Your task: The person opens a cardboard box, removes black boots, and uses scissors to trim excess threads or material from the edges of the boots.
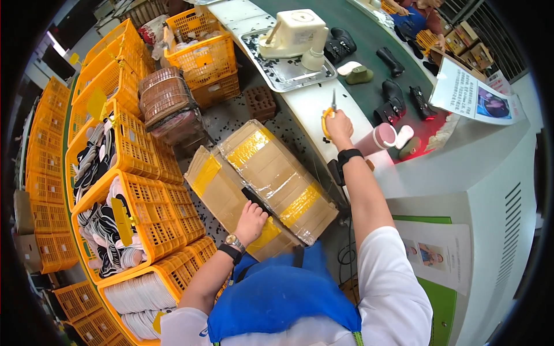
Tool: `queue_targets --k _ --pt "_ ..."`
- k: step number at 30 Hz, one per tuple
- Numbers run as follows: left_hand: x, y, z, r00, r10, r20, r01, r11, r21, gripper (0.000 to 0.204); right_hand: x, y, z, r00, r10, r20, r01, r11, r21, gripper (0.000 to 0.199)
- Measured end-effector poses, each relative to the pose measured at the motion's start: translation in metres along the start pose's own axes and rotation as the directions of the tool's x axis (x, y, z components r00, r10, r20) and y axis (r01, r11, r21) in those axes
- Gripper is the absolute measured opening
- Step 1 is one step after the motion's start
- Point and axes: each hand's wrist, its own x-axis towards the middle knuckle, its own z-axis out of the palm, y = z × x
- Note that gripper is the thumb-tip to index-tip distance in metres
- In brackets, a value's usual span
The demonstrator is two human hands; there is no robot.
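Observation:
My right hand (339, 127) is closed on a pair of yellow-handled scissors (333, 105), over the white edge of the conveyor table. Their metal blades point away from me. My left hand (251, 222) is low, over the cardboard boxes, with its fingers closed around one end of a black strip (254, 196). Beneath that hand, two taped cardboard boxes (274, 170) lie side by side. Near my right wrist stands a pink cup (378, 140). Several black boots (392, 98) rest on the green belt beyond it.
A metal tray (283, 82) holds a cream plastic container (297, 34) and black scraps. Yellow crates (153, 213) with shoe parts stack along my left. A white machine housing (444, 190) borders my right. Across the belt, another person (424, 20) works. Black scraps litter the floor.

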Motion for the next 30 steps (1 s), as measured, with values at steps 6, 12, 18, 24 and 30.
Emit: queue_targets --k 6,12,18,24,30 --pt "0.005 0.002 -0.009 0.999 -0.03 0.024 0.031 0.999 -0.038 0.018 0.058 0.025 0.03 0.996 -0.056 0.065 0.064 0.991 -0.119 0.042" --pt "0.015 0.003 -0.01 0.997 -0.02 0.074 0.02 1.0 0.002 0.011 -0.085 0.022 0.067 0.698 -0.714 0.05 0.709 0.699 0.092 0.036" --pt "-0.009 0.016 -0.023 0.995 -0.097 -0.008 0.097 0.995 0.0 0.004 -0.239 0.088 0.114 0.676 -0.374 0.635 0.619 0.756 -0.214 0.096" --pt "-0.084 0.031 -0.058 0.898 -0.407 -0.167 0.403 0.913 -0.058 0.01 -0.246 0.115 0.127 0.722 -0.537 0.436 0.631 0.77 -0.098 0.077" --pt "-0.175 0.039 -0.037 0.521 -0.853 0.023 0.853 0.521 -0.018 0.045 -0.227 0.108 0.074 0.608 -0.755 0.245 0.738 0.651 0.175 0.058"
